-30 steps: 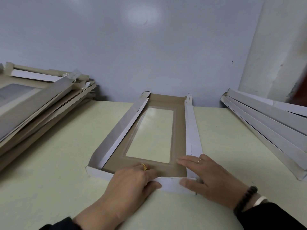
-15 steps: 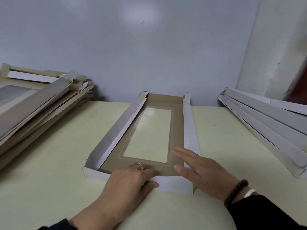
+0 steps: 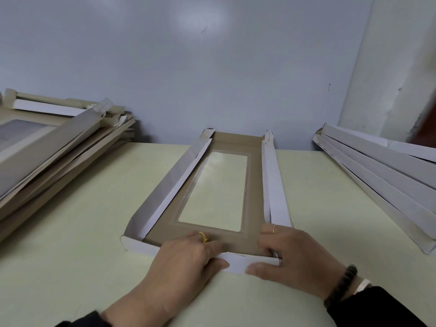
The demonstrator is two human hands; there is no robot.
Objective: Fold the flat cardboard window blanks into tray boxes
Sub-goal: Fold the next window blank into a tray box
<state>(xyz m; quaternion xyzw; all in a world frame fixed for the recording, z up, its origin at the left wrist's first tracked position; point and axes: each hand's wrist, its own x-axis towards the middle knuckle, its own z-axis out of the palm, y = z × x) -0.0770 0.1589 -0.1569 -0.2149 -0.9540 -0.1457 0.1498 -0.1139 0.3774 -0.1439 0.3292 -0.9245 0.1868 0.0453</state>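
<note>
Left hand (image 3: pixel 186 258): gold ring on one finger, dark sleeve at wrist. Right hand (image 3: pixel 299 258): thin gold-coloured ring on one finger, bracelet of dark round beads (image 3: pixel 342 285) at wrist, white cuff edge under black sleeve (image 3: pixel 375 308).

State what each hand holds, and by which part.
Both hold the window blank by its near end flap: left hand at its middle, right hand at the right corner.

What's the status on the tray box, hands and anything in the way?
Left hand and right hand both pinch the near end flap. Tray box half-formed, long sides up. Nothing blocking.
</note>
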